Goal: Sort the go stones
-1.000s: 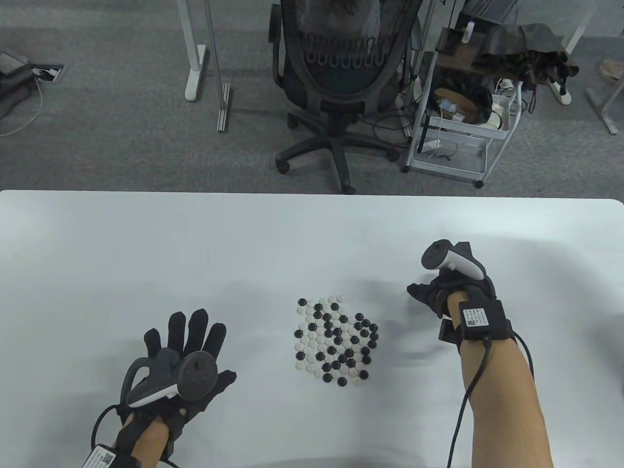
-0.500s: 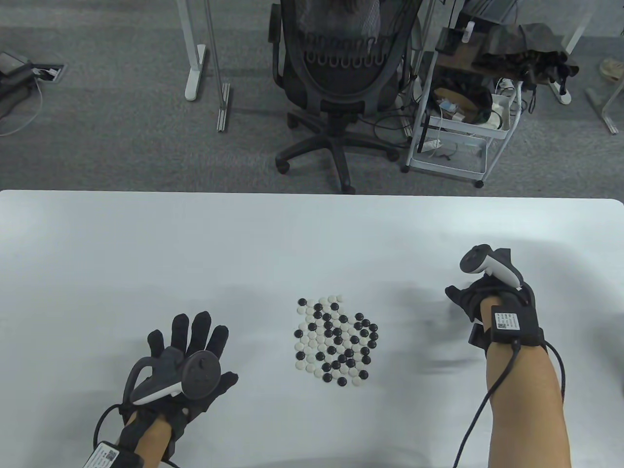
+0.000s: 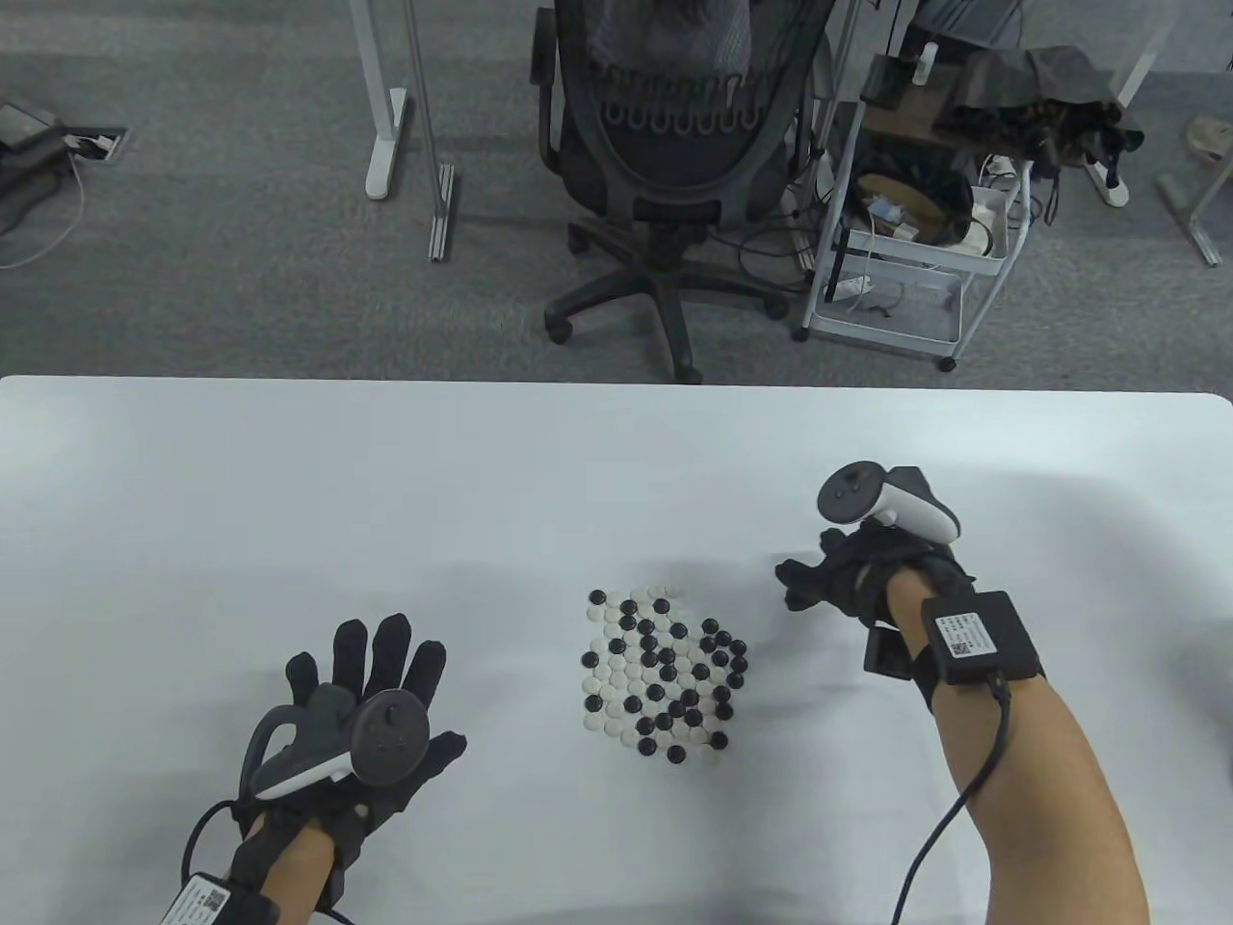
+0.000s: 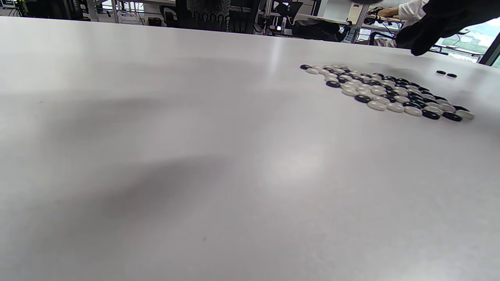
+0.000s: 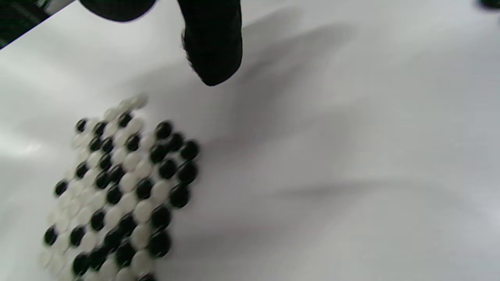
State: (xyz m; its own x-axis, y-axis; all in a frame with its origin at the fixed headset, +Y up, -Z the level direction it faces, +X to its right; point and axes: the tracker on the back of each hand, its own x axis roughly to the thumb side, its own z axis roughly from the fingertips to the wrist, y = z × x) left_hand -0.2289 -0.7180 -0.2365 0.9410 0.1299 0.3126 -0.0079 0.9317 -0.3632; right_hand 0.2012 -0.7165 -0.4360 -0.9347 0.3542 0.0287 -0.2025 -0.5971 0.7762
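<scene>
A flat pile of black and white Go stones [image 3: 663, 674] lies mixed at the middle of the white table [image 3: 193, 501]. It also shows in the left wrist view [image 4: 384, 91] and, blurred, in the right wrist view [image 5: 121, 187]. Two black stones [image 4: 446, 73] lie apart beyond the pile; the table view hides them behind my right arm. My left hand [image 3: 371, 674] rests flat left of the pile, fingers spread and holding nothing. My right hand [image 3: 828, 578] hovers just right of the pile's far end with loosely bent fingers [image 5: 213, 47]. I see no stone in it.
Beyond the table's far edge stand a black office chair [image 3: 665, 145] and a white wire cart [image 3: 905, 241] full of cables. Desk legs [image 3: 385, 145] rise from the grey carpet at the back left.
My right hand swung out to the right half a second ago and has come back left toward the pile. The left hand and the pile have stayed put.
</scene>
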